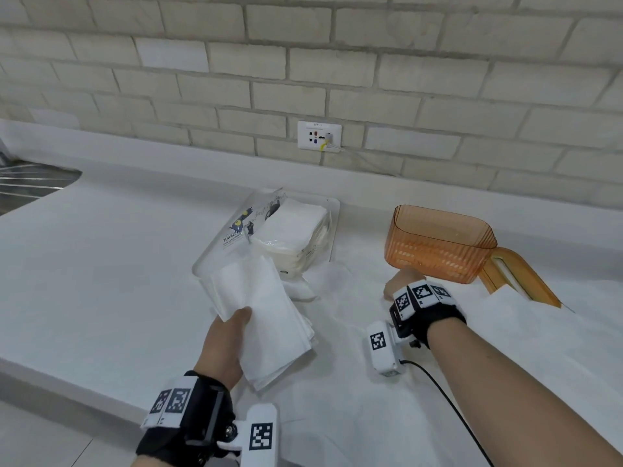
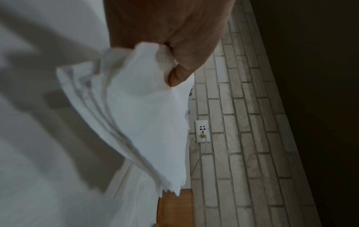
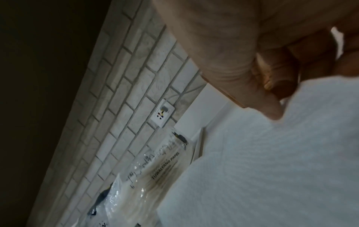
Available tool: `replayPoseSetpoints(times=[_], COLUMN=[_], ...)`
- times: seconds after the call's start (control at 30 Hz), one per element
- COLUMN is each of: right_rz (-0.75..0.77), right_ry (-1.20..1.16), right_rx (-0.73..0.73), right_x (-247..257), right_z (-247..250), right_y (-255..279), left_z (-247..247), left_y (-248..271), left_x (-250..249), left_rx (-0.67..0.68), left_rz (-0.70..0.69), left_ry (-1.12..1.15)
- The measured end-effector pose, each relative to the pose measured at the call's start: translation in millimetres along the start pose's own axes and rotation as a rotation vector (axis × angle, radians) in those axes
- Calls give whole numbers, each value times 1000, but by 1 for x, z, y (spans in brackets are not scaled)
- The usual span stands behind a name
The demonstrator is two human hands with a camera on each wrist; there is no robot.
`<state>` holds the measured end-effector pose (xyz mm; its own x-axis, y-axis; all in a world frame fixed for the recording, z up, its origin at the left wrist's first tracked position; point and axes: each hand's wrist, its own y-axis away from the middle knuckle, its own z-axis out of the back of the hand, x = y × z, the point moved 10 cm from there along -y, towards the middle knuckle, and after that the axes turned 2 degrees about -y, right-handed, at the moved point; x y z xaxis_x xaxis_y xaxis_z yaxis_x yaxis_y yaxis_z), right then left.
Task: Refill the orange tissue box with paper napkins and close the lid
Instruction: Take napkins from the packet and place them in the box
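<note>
The orange tissue box stands open and empty on the white counter, right of centre. Its orange lid, with a slot, lies just right of it. My left hand grips a stack of white paper napkins above the counter's front, thumb on top. In the left wrist view the thumb pinches the napkins. My right hand sits at the box's near left corner. In the right wrist view that hand has curled fingers and its thumb touches white textured paper; whether it holds anything is hidden.
A clear plastic napkin package, torn open with more napkins inside, lies behind my left hand. A wall socket with a plugged cable sits on the brick wall. A sink is at the far left. A white paper sheet covers the counter's right part.
</note>
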<state>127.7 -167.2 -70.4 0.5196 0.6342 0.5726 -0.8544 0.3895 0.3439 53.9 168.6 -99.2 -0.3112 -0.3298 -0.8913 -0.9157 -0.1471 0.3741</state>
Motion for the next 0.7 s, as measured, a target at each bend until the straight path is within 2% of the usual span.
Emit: replayPoseSetpoints(times=[0.1, 0.23, 0.33, 0.43, 0.5, 0.6, 0.7], right_rz=[-2, -2, -42, -44, -48, -43, 1], right_ry=[43, -224, -283, -189, -184, -256, -463], right_rx=[-69, -167, -149, -69, -70, -200, -295], right_x=[4, -4, -8, -11, -17, -30, -36], right_z=[11, 32, 43, 41, 37, 42, 49], right_y=[0, 5, 4, 2, 2, 0, 4], left_z=[5, 1, -3, -11, -17, -26, -30], left_y=[-3, -4, -6, -7, -6, -4, -3], left_x=[-1, 3, 7, 13, 17, 19, 17], left_rx=[2, 26, 30, 46, 66, 99, 101], left_rz=[-1, 24, 42, 71, 81, 82, 78], left_ry=[-15, -13, -3, 20, 14, 0, -6])
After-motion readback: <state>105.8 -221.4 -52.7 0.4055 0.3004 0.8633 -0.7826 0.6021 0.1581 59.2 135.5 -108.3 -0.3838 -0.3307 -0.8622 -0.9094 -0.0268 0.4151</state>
